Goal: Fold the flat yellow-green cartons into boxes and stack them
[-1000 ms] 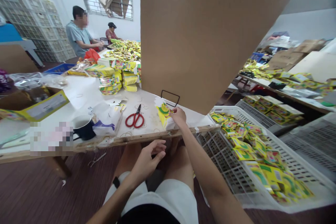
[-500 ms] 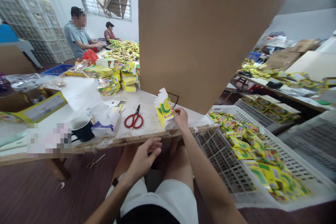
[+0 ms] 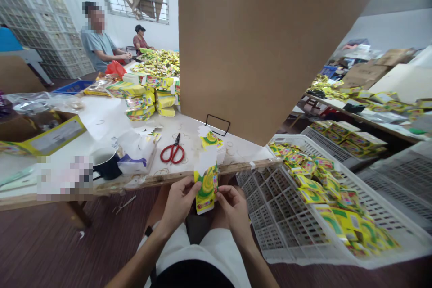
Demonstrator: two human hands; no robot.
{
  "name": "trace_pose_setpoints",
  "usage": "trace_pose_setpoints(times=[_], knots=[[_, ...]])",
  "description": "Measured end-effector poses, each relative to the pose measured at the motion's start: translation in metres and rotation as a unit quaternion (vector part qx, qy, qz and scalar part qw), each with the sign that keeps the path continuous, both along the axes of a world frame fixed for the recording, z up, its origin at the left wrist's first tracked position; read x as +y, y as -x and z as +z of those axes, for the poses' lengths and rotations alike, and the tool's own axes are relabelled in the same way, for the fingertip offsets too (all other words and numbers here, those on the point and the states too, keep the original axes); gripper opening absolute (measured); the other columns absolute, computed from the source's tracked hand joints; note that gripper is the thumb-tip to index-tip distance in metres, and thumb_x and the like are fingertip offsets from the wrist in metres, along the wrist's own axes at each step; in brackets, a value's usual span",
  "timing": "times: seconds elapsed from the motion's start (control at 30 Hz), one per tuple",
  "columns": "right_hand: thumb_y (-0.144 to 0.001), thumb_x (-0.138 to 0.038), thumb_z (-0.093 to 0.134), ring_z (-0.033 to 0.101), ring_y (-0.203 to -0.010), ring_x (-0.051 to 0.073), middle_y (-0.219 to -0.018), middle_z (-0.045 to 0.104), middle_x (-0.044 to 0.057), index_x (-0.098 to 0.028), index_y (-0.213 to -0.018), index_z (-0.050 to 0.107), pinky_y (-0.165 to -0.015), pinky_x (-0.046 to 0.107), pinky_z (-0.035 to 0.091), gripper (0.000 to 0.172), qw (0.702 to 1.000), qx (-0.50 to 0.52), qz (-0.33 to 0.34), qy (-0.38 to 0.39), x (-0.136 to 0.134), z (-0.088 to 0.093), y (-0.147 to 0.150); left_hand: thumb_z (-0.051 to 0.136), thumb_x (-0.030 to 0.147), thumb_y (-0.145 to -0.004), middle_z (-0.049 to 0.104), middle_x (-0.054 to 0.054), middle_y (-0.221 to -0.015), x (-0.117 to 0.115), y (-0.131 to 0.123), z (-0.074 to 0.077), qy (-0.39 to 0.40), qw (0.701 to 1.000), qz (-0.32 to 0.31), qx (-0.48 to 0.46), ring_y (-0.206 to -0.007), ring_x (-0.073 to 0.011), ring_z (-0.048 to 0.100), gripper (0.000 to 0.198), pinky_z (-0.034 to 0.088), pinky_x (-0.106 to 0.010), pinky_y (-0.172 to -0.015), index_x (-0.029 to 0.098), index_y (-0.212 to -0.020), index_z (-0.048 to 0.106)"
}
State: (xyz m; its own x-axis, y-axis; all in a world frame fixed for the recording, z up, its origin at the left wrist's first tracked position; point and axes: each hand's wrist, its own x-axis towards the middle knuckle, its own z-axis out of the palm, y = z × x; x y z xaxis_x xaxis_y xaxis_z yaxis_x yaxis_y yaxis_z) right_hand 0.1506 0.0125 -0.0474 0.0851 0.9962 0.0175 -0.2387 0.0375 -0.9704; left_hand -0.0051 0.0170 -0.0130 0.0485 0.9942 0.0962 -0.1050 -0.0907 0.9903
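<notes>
Half a second earlier, the right hand [image 3: 233,204] was up on the table [image 3: 141,183], with one carton [image 3: 206,190] being tilted up off the stack [image 3: 212,141], while the left hand [image 3: 178,201] was held empty and half open below the table edge. Now the right hand has been brought down. The carton has been taken off the stack and is held by both hands in front of the table edge, above the lap. The stack is seen lying flat again on the table, just right of the scissors [image 3: 173,154], which have not been moved. The view has been tipped slightly downward.

The carton is clamped at both sides: its left edge is gripped between the left thumb and fingers, and its lower right edge is pinched by the right fingertips. It is held upright, or nearly so, with the printed face turned toward the camera. It is a flattened, unfolded box, yellow with green rings on the front. A white flap stands up from its top edge, and a thin strip of darker print is seen along its right edge. Its lower end is covered partly by the hands.

To the right, a white crate [image 3: 266,216] holding packets [image 3: 324,184] in the same colours is seen. A large cardboard sheet [image 3: 263,54] is propped upright behind the stack.
</notes>
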Motion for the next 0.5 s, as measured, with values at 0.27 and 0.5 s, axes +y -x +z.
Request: trace_pose_setpoints(times=[0.27,0.5], knots=[[-0.071,-0.031,0.076,0.058,-0.067,0.012,-0.077,0.066,0.001,-0.020,-0.081,0.065,-0.060,0.021,0.046,0.019,0.987,0.113,0.098,0.053,-0.009,0.001,-0.003,0.066,0.040,-0.079,0.064,-0.009,-0.121,-0.004,0.001,-0.001,-0.008,0.974,-0.187,-0.130,-0.111,-0.0255,0.058,0.045,0.043,-0.035,-0.098,0.021,-0.119,0.061],[-0.071,-0.042,0.074,0.063,-0.075,0.019,-0.081,0.069,0.005,-0.019,-0.088,0.069,-0.071,0.031,0.052,0.029,0.997,0.041,0.062,0.024,-0.018,0.001,0.005,0.069,0.042,-0.076,0.064,-0.013,-0.120,-0.006,-0.004,-0.005,0.030,0.971,-0.191,-0.139,-0.112,-0.0278,0.058,0.048,0.041,-0.040,-0.100,0.019,-0.117,0.063]])
